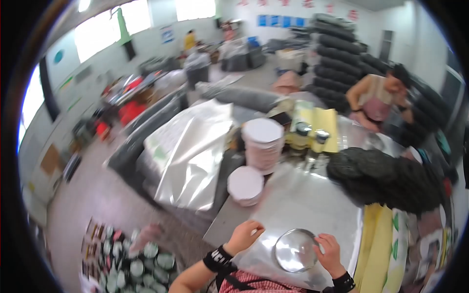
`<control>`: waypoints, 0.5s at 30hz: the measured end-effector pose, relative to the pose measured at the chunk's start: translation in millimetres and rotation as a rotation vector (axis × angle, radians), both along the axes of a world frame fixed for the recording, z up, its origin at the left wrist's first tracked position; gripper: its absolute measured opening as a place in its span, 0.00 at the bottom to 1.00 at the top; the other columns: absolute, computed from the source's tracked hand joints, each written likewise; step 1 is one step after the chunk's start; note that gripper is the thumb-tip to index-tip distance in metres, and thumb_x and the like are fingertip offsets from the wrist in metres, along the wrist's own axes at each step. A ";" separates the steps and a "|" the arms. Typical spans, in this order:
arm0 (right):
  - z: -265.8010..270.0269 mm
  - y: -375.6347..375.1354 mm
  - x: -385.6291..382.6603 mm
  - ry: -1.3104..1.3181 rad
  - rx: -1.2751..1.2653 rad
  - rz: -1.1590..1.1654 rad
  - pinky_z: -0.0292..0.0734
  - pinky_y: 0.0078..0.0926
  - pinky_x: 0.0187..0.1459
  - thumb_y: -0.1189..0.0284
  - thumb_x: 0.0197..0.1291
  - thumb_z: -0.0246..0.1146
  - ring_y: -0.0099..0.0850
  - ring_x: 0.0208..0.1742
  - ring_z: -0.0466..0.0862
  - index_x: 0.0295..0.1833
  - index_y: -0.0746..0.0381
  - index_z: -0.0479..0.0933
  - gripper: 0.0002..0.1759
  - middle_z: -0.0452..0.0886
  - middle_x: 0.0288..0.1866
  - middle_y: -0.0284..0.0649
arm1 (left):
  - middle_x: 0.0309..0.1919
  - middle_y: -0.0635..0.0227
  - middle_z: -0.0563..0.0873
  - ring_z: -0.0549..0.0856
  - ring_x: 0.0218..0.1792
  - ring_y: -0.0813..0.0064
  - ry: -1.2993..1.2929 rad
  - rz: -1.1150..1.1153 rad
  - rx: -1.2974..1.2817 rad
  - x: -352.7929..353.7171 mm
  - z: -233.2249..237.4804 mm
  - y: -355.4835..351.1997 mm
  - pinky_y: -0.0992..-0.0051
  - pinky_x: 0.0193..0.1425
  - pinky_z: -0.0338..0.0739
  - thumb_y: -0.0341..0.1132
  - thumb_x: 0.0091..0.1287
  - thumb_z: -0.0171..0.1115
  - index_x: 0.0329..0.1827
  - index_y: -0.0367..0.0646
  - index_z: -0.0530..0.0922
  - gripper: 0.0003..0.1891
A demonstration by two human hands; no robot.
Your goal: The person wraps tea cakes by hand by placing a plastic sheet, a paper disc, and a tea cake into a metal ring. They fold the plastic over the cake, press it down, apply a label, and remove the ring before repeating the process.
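Note:
On the silvery sheet-covered table (312, 195) in front of me lies a round metal ring (278, 254), with a shiny, see-through-looking middle. At its right rim is my right hand (328, 251), thumb and fingers curled on the edge. My left hand (245, 236) hovers left of the ring, apart from it, with its fingertips pinched together. Whether something thin is in that pinch cannot be made out. Beyond my hands stand a short stack of white discs (245, 184) and a taller stack of white discs (263, 139).
Dark bundled material (381, 173) and yellow sheets (376, 234) lie on the right. Bottles (301, 136) stand behind the discs. Across the table is a co-worker (378, 100). Shiny film (195, 161) covers a pile at left. Several green-and-white round pieces (138, 266) lie lower left.

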State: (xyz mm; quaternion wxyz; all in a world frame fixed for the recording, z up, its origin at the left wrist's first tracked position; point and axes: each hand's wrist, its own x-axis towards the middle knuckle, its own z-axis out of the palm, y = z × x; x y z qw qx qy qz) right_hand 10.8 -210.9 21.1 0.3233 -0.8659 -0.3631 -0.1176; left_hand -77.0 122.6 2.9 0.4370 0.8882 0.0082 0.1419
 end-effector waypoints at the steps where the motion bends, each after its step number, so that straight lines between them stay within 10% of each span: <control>1: 3.5 1.7 0.3 0.006 0.014 0.048 0.79 0.42 0.56 0.70 0.53 0.72 0.47 0.57 0.82 0.50 0.62 0.83 0.18 0.84 0.51 0.45 | 0.37 0.62 0.86 0.85 0.41 0.58 -0.020 -0.055 0.016 4.2 8.9 -4.7 0.62 0.46 0.79 0.36 0.66 0.67 0.41 0.45 0.84 0.06; 8: 165.0 -38.0 -16.0 -0.368 0.244 -0.127 0.77 0.44 0.58 0.77 0.57 0.67 0.50 0.55 0.83 0.52 0.65 0.80 0.16 0.83 0.53 0.50 | 0.43 0.60 0.88 0.88 0.44 0.61 -0.393 -0.079 0.036 -3.7 163.9 -2.9 0.68 0.49 0.81 0.26 0.59 0.71 0.44 0.39 0.84 0.11; 13: 270.5 -94.2 -58.7 -0.762 0.495 -0.174 0.63 0.55 0.70 0.45 0.62 0.66 0.51 0.66 0.76 0.63 0.61 0.74 0.35 0.79 0.59 0.51 | 0.43 0.54 0.87 0.88 0.46 0.59 -0.610 -0.448 -0.049 -25.3 268.0 -15.2 0.66 0.50 0.82 0.23 0.60 0.67 0.49 0.35 0.84 0.13; 15: 319.7 -82.8 -82.0 -0.909 0.349 0.195 0.66 0.42 0.69 0.51 0.68 0.61 0.45 0.67 0.71 0.77 0.63 0.50 0.43 0.71 0.69 0.47 | 0.46 0.53 0.87 0.88 0.47 0.58 -0.622 -0.660 -0.143 -31.7 299.9 -24.4 0.66 0.50 0.83 0.28 0.63 0.68 0.49 0.33 0.85 0.12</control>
